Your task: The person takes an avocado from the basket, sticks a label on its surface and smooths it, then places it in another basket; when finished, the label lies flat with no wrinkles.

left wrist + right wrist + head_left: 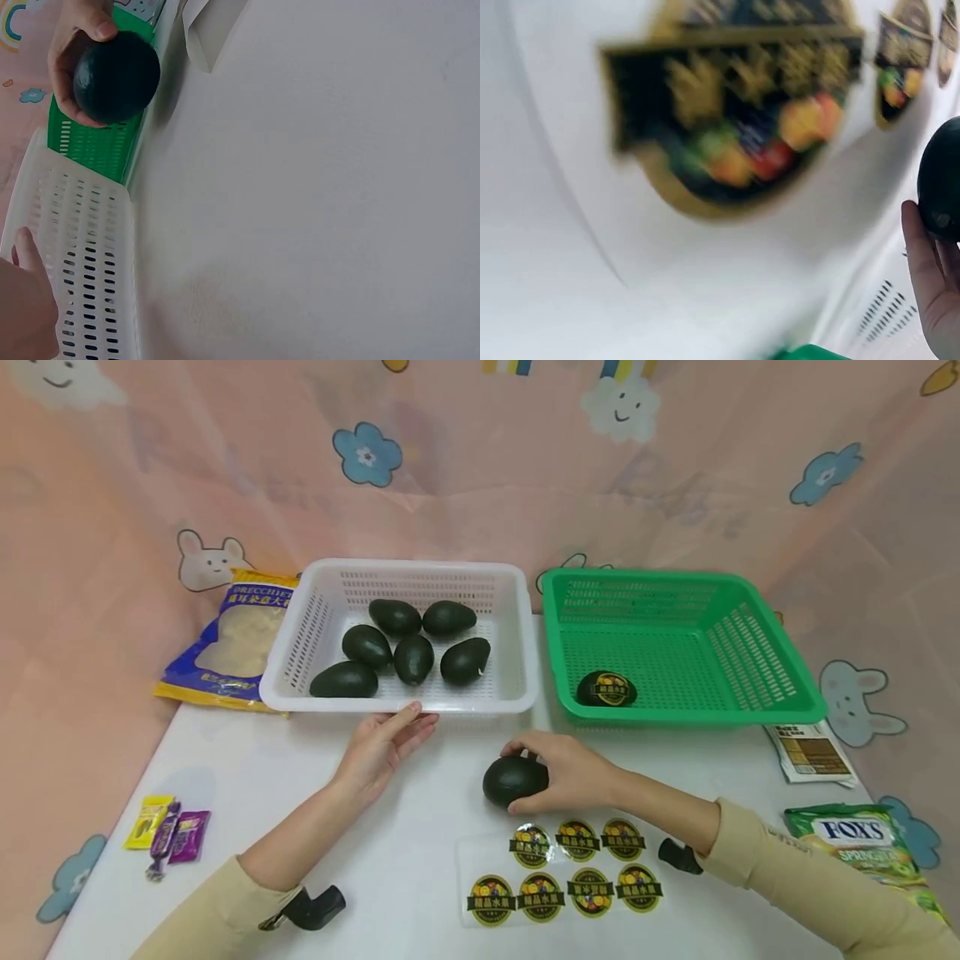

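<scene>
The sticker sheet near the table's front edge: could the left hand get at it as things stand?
Probably yes. The left hand lies open by the white basket, holding nothing, and bare table separates it from the sticker sheet. The right hand with its avocado sits behind the sheet, not over it.

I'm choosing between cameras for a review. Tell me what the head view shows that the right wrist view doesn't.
Only the head view shows the left hand touching the white basket of avocados, and the green basket holding one labelled avocado. Only the right wrist view shows a blurred close-up of one sticker. Both show the right hand gripping the avocado near the sticker sheet.
</scene>
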Available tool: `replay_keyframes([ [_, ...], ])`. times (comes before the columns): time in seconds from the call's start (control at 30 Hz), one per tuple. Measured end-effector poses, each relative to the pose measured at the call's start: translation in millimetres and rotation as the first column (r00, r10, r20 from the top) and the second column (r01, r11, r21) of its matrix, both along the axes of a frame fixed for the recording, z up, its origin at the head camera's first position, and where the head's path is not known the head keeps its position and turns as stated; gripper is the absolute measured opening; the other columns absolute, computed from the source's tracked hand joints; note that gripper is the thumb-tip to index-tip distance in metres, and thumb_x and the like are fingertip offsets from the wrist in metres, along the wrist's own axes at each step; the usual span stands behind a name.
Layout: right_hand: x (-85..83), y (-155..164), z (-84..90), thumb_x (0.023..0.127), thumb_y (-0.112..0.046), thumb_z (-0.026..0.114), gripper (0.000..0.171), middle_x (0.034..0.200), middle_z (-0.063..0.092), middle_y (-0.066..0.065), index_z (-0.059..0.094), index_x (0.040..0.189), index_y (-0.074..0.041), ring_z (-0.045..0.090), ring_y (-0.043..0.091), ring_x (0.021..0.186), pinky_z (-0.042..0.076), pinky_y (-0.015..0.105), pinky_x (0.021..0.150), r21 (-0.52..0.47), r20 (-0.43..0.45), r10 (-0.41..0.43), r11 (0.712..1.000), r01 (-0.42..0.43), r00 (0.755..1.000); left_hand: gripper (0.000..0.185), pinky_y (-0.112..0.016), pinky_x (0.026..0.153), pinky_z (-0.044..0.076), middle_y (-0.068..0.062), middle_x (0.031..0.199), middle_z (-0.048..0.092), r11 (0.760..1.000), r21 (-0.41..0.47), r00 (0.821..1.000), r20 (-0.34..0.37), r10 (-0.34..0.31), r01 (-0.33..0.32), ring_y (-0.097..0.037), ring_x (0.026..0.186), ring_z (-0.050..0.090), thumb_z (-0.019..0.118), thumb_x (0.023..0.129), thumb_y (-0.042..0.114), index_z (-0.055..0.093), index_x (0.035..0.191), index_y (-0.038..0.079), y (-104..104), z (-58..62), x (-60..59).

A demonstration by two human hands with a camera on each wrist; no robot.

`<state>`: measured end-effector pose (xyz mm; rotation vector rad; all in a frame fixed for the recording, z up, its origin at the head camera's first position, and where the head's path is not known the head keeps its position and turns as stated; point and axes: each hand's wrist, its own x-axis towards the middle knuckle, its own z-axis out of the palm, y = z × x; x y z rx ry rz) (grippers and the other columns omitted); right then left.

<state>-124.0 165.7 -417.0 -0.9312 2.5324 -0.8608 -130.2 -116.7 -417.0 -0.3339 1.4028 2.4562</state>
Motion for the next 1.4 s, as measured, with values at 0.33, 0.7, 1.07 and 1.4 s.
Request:
replay_keyframes([
  [0.33, 4.6, 5.6, -15.9, 0.072, -0.058, 0.079, 0.067, 0.119, 0.058, -0.013, 0.057, 0.126, -0.024, 0.055, 0.008, 0.106, 0.049, 0.033, 0.089, 0.024, -0.037, -0.019, 1.0, 0.02, 0.999, 0.044, -0.035, 0.088, 0.052, -0.008, 0.112, 0.064, 0.498, -0.802, 0.753, -0.095, -0.651, 0.329, -0.021, 0.102, 0.062, 0.071, 0.089, 0.035, 0.061, 0.119, 0.004, 22.3, -14.5, 52.3],
  [0.7, 5.0, 6.2, -13.2, 0.072, -0.059, 0.079, 0.071, 0.122, 0.059, -0.012, 0.057, 0.129, -0.023, 0.055, 0.006, 0.106, 0.049, 0.032, 0.088, 0.063, -0.035, -0.002, 0.998, 0.004, 0.999, 0.048, -0.02, 0.067, 0.044, 0.009, 0.089, 0.05, 0.109, -0.992, 0.484, -0.067, -0.873, 0.06, -0.007, 0.082, 0.044, 0.083, 0.074, 0.044, 0.059, 0.102, 0.013, 47.5, -32.9, 81.8],
  [1.07, 5.7, 8.8, -15.7, 0.075, -0.067, 0.071, 0.075, 0.127, 0.058, -0.01, 0.055, 0.132, -0.021, 0.053, 0.007, 0.115, 0.048, 0.036, 0.094, 0.048, -0.009, 0.042, 0.998, -0.041, 0.999, 0.012, -0.017, 0.059, 0.043, 0.019, 0.074, 0.062, 0.348, -0.867, 0.469, -0.156, -0.87, 0.357, 0.002, 0.062, 0.046, 0.075, 0.088, 0.023, 0.073, 0.097, 0.016, 33.3, -33.8, 74.6],
  [1.4, 20.1, 13.6, 5.3, 0.083, -0.035, 0.079, 0.025, 0.106, 0.064, -0.018, 0.071, 0.104, -0.024, 0.055, 0.005, 0.104, 0.048, 0.031, 0.088, -0.251, -0.216, 0.047, 0.963, -0.101, 0.975, 0.019, -0.022, 0.063, 0.049, 0.016, 0.079, 0.066, 0.431, -0.844, 0.531, -0.218, -0.819, 0.319, -0.002, 0.067, 0.056, 0.064, 0.096, 0.034, 0.074, 0.097, 0.019, 13.6, -14.9, 68.7],
])
